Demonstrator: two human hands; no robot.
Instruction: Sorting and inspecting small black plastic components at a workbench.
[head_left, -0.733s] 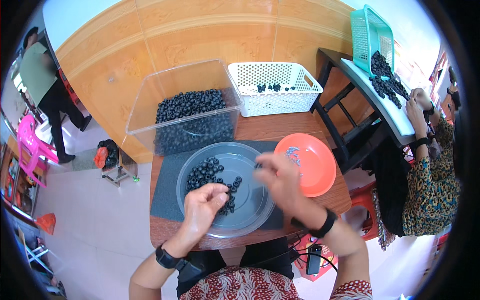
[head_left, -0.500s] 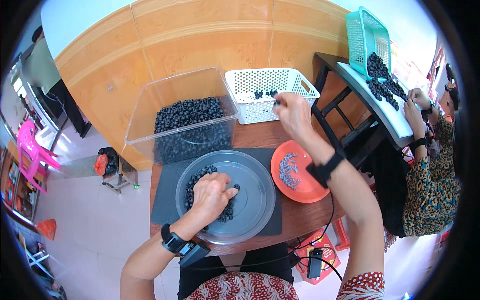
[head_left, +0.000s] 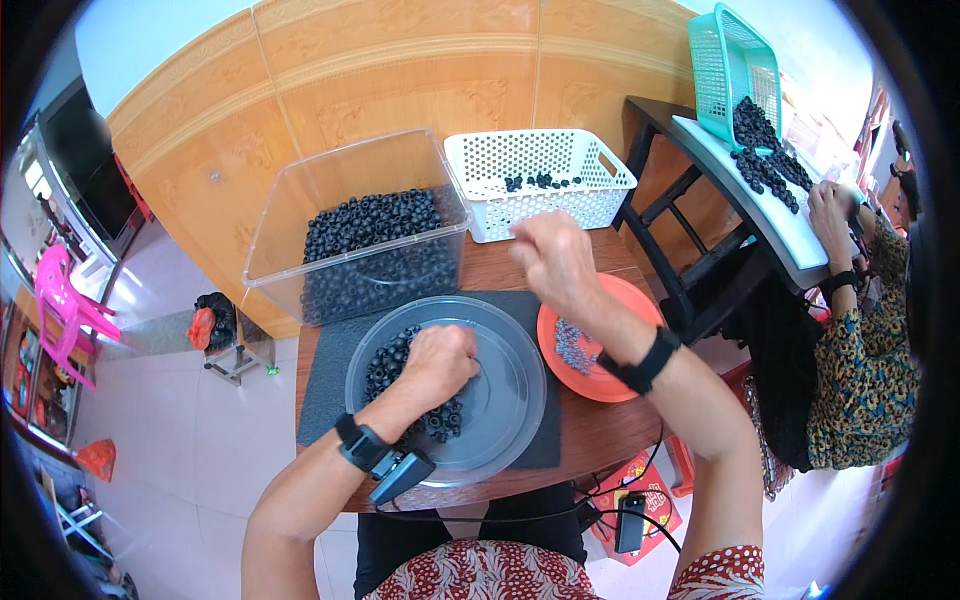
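Observation:
My left hand (head_left: 440, 365) is closed, with its fingers down in a round clear tray (head_left: 515, 440). Beside and under it lie small black ring-shaped pieces (head_left: 390, 365); what its fingertips grip is hidden. My right hand (head_left: 555, 262) hovers with curled fingers in front of the white perforated basket (head_left: 545, 215), near the orange plate (head_left: 630, 300). No piece shows at its fingertips. Several black pieces (head_left: 543, 181) lie in the basket. Small bluish-grey bits (head_left: 572, 348) rest on the orange plate, partly covered by my right forearm.
A clear bin (head_left: 268, 262) full of black pieces stands at the back left of the wooden table (head_left: 490, 265). A dark mat (head_left: 325, 400) lies under the tray. On the right, a co-worker's hands (head_left: 828, 215) are at another table, near a tipped green basket (head_left: 708, 85).
My right hand has come back from over the white basket toward me, and the black piece at its fingertips no longer shows. More pieces show in the basket. My left hand shifted slightly.

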